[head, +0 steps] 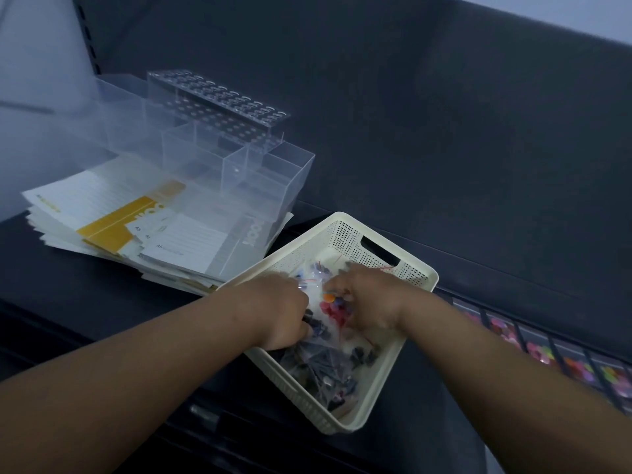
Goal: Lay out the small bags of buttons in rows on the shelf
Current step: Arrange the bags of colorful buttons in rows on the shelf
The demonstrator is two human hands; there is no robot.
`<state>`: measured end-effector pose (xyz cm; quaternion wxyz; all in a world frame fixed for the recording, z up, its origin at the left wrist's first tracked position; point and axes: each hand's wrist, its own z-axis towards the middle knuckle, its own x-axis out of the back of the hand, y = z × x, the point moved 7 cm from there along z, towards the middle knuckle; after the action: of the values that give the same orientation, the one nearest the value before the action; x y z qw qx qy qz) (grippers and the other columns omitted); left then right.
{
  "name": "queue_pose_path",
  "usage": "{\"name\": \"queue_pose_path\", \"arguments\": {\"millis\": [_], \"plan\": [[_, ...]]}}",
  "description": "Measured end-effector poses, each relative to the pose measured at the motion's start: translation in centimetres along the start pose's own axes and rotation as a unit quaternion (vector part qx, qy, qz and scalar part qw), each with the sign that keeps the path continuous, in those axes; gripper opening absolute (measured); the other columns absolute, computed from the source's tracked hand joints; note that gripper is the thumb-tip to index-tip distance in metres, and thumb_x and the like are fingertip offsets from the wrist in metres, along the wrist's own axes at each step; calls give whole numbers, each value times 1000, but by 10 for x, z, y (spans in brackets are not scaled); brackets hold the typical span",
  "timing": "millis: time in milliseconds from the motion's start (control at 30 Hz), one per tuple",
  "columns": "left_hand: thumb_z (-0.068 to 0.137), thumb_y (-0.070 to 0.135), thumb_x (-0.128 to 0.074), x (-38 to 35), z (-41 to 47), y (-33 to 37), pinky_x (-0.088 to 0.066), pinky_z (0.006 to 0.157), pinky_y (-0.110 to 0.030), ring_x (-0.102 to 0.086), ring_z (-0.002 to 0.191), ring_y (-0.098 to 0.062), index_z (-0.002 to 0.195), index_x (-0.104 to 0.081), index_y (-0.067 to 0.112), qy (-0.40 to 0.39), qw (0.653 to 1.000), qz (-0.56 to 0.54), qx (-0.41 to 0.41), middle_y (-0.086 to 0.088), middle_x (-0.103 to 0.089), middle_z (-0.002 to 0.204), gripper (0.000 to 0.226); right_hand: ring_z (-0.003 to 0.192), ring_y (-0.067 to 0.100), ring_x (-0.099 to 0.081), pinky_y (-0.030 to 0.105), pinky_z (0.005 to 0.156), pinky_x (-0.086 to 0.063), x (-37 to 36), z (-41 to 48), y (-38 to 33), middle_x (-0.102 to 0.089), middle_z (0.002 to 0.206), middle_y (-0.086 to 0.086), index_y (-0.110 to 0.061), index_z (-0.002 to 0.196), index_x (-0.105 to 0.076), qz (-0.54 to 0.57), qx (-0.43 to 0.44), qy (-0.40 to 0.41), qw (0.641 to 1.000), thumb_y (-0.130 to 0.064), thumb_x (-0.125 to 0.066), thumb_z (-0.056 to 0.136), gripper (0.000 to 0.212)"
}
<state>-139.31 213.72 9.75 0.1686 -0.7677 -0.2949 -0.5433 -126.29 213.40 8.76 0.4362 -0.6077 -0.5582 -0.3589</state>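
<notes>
Fingers (337,289) of the left hand (280,307) and right hand (367,302) clutch small clear plastic bags of coloured buttons (328,304) in a cream perforated basket (345,230): probably light, limp and slippery, best pinched at a top corner.

A loose, fanned stack of notebooks (102,206) lies at the left, white lined covers uppermost, with one yellow cover (113,227) showing among them and a grey one (239,244) at the right edge. Several clear plastic boxes (266,179) stand clustered at the back of the stack, partly over it. A clear rack (222,104) pierced with rows of round holes sits on top of the boxes. Behind rises a dark back panel (410,114), with a slotted upright (85,32) and a pale wall (34,80) at far left.
</notes>
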Motion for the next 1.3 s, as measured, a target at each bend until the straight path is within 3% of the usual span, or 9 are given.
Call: {"name": "queue_pose_path", "arguments": {"millis": [100,333,400,533,667,800,933,1100,1300], "plan": [[93,48,-43,3,-1,0,-39,99,-37,-47,115,-28,113,-57,12,24,1000,-4,-8,-13,-52,124,43,107,23,-51,31,90,-46,-5,5,0,-40,114,1,-44,127,-50,-17,-5,-10,1000,-28,-73,74,60],[90,48,-47,8,0,-5,-41,95,-35,-46,112,-25,101,-57,17,66,996,-62,-5,-10,-56,113,34,87,21,-58,26,79,-47,7,2,-2,-53,99,0,-28,85,-67,64,9,85,994,-21,-66,83,7],[89,47,-48,12,0,-8,-42,93,-34,-49,111,-25,99,-58,20,95,991,-95,-1,-8,-56,110,30,79,20,-62,26,73,-50,20,-3,1,-62,91,2,-26,77,-65,158,1,122,980,-11,-66,81,15],[90,43,-53,28,-5,-14,-43,98,-34,-53,116,-19,128,-54,24,140,962,-234,16,-2,-57,128,43,41,5,-49,27,47,-39,38,-19,16,-61,70,2,-25,74,-65,416,-37,131,899,-9,-66,83,18],[91,36,-58,45,-8,-15,-45,95,-32,-56,113,-16,136,-47,22,167,908,-382,43,2,-54,132,48,61,14,-57,26,54,-45,47,-31,20,-62,78,5,-21,79,-63,566,-32,114,816,-5,-62,87,18],[86,22,-67,54,-6,-2,-50,91,-32,-56,112,-17,143,-36,20,125,802,-584,34,-3,-49,133,65,64,14,-66,24,56,-57,55,-48,11,-68,79,5,-14,81,-62,675,14,90,733,2,-58,87,17],[83,16,-70,59,-9,23,-53,86,-31,-64,105,-16,145,-31,21,52,706,-706,-13,1,-64,117,73,58,16,-67,24,50,-56,55,-61,7,-68,71,5,-9,82,-59,695,18,88,713,3,-55,88,14],[79,12,-73,66,-9,48,-57,79,-30,-70,91,-16,125,-48,28,44,717,-695,-48,-1,-66,110,55,61,23,-58,26,51,-45,55,-77,13,-60,78,14,-10,82,-56,648,-15,156,745,3,-63,84,15],[86,1,-62,78,-6,68,-54,64,-26,-66,72,-14,106,-62,21,129,717,-685,-22,-9,-67,96,28,76,22,-61,26,64,-57,59,-111,27,-63,87,11,-8,93,-63,703,8,151,695,3,-57,88,14]]}}
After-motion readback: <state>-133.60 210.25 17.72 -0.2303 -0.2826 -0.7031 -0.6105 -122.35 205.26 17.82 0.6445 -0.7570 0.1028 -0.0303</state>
